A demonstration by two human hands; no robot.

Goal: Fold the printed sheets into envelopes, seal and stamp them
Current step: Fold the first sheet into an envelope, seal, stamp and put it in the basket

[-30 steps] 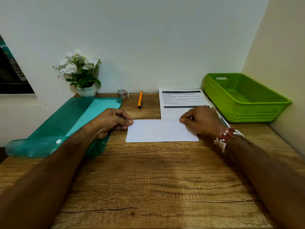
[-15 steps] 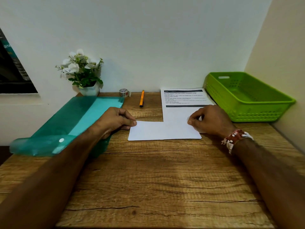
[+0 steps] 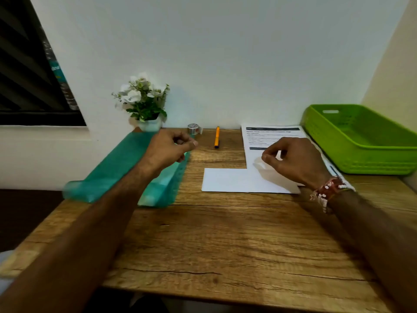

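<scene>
A folded white sheet (image 3: 237, 180) lies flat on the wooden table (image 3: 225, 240). Its right part overlaps a printed sheet (image 3: 266, 136) behind it. My right hand (image 3: 295, 161) hovers over both papers with fingers loosely curled and holds nothing. My left hand (image 3: 169, 147) is raised over the far end of a teal plastic folder (image 3: 117, 168), fingers loosely curled and empty. Just beyond its fingertips stands a small tape roll (image 3: 193, 128). An orange pen (image 3: 216, 137) lies to the right of the tape.
A green plastic basket (image 3: 361, 154) stands at the back right against the wall. A small potted plant (image 3: 144, 102) with white flowers sits at the back left. A dark window (image 3: 27, 75) is on the left wall. The table's left edge runs under the folder.
Both hands have lifted off the folded sheet. My left hand moved away and up toward the tape roll. The camera tilted up and shifted left.
</scene>
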